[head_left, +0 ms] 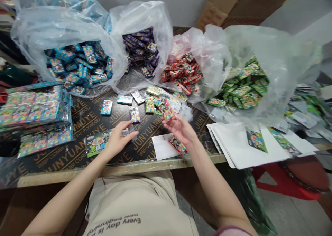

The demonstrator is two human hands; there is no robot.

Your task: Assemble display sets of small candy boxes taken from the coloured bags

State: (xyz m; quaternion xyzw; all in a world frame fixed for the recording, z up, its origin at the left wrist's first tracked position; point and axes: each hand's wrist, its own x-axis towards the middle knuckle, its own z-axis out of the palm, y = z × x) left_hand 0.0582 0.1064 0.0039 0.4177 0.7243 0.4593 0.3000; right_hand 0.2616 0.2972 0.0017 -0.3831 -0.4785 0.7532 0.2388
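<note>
My right hand point(181, 128) pinches a small red printed box point(166, 110) and holds it above the table. Just under that hand, another red box point(177, 144) lies partly over a white paper point(162, 147). My left hand point(119, 139) rests over a clear plastic bag with a green printed header card point(97, 143); its thumb and index finger are apart. Close beyond those fingertips is a purple-and-white small box point(134, 114). Farther back are a green box point(149, 105), another purple box point(138, 97) and two blue boxes, one point(106, 107) standing apart at left.
Along the back, open plastic bags hold blue boxes point(85, 65), purple boxes point(141, 47), red boxes point(184, 72) and green boxes point(246, 87). Filled multi-box packs point(33, 108) are stacked at left. White sheets point(236, 146) with green cards lie at right. A wooden edge point(145, 167) borders the table.
</note>
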